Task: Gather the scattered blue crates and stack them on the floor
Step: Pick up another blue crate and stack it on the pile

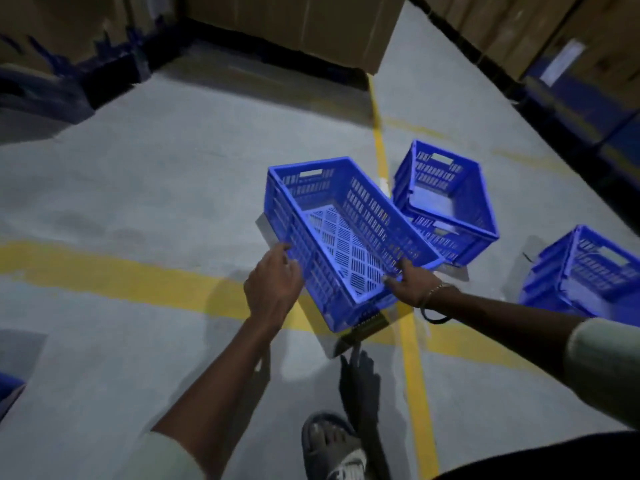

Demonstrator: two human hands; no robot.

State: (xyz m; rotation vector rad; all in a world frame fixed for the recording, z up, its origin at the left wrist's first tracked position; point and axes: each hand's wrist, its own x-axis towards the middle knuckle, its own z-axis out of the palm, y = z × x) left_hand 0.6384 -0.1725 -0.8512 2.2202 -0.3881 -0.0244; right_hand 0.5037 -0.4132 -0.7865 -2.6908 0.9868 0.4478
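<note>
A blue perforated crate hangs tilted above the grey floor, held between both hands. My left hand grips its left long rim. My right hand grips its near right rim, with a bracelet at the wrist. Just beyond it to the right a second blue crate rests on the floor; it looks like a crate nested on another. At the right edge stands a third blue crate stack, partly cut off by the frame.
Yellow floor lines cross under the held crate. Cardboard boxes on pallets stand at the back, with racking along the right. A blue object shows at the left edge. My sandalled foot is at the bottom.
</note>
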